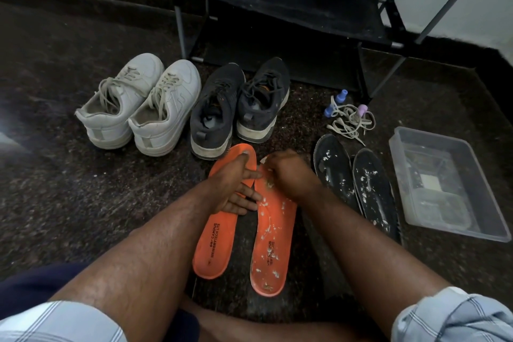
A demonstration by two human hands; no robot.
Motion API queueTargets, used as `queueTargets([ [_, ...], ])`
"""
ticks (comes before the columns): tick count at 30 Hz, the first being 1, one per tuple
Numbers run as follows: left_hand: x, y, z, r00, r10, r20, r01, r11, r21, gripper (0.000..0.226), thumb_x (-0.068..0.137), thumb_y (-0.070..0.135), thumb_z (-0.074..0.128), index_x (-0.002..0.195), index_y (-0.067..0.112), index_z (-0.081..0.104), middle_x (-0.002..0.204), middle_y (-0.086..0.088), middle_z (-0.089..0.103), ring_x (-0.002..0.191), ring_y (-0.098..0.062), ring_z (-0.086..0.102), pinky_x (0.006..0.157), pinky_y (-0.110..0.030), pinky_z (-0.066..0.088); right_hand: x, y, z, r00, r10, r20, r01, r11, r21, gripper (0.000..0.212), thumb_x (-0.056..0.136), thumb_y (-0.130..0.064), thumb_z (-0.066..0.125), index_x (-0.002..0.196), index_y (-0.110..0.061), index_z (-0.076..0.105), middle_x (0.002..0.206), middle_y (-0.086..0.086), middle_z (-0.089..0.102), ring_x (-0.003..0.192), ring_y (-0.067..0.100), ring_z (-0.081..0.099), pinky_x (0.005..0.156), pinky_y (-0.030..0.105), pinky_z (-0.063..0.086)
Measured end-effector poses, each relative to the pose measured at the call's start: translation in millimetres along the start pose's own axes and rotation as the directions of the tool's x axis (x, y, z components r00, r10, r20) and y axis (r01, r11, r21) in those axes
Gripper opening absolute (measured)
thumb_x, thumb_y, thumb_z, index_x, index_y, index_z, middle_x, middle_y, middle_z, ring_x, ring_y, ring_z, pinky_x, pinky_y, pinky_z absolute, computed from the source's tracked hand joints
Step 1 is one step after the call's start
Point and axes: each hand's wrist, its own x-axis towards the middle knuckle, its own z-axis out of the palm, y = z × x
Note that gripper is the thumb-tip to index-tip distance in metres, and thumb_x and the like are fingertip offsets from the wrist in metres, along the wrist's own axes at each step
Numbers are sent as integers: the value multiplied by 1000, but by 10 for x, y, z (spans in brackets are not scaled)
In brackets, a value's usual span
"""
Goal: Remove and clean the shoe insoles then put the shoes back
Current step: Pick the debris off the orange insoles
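Nearest lie 2 orange insoles side by side on the dark floor, heels toward the person, long axes running away toward the shoes. The left insole (215, 241) looks mostly clean; the right insole (273, 233) is flecked with white residue along its length.

The left hand (236, 189) lies flat, fingers spread wide, pressing the forward half of the left insole, fingertips reaching across to the right one's inner edge. The right hand (286, 172) is curled over the toe end of the right insole; it seems to pinch something pale there, but what it holds I cannot tell. The residue lies behind that hand, toward the heel, so scrubbing likely has to come back toward the body, and the right hand is the nearer.

Just right, 2 black insoles (355, 183) lie parallel, also flecked white. Beyond them sits a clear tub (469, 153) and loose laces (351, 121).

Farther off stand grey shoes (238, 105) and white shoes (138, 108), heels toward the person, before the rack (280, 3).
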Motion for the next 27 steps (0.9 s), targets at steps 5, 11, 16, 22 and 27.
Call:
queueTargets([
  [5,-14,-2,-8,1000,7,7,-7,1000,3,74,95,73,20,128,24,65,98,-17,76,89,-34,75,89,-44,56,16,271,-67,945,322,-56,-304,928,216,18,87,-11,61,98,-12,75,106,6,73,98,19,67,88,27,50],
  [11,-31,0,-7,1000,10,3,-10,1000,1,75,95,74,21,130,23,64,98,-17,76,89,-34,75,91,-46,55,-117,352,-562,870,482,-105,-349,751,561,11,85,-18,69,95,-23,71,93,-10,73,85,6,67,80,26,53],
  [16,-48,8,-4,1000,12,1,-12,1000,-2,74,95,73,22,129,22,64,98,-17,76,89,-34,75,94,-47,54,-431,237,-442,937,347,33,-340,891,300,17,84,-15,70,99,-15,77,104,-1,74,97,13,67,83,20,46],
  [22,-43,-7,11,1000,18,-2,-18,1000,9,75,95,73,22,131,23,63,98,-17,76,89,-33,75,91,-45,55,-377,116,-125,986,168,11,-167,964,206,20,79,-4,65,96,-9,75,96,9,72,89,25,66,81,31,49],
  [27,-34,1,19,1000,13,-14,-13,1000,10,74,95,73,22,132,24,62,97,-16,76,90,-34,74,94,-47,54,-294,134,-86,985,94,148,-110,989,104,14,82,-8,56,90,-10,68,90,8,68,85,26,63,77,38,48],
])
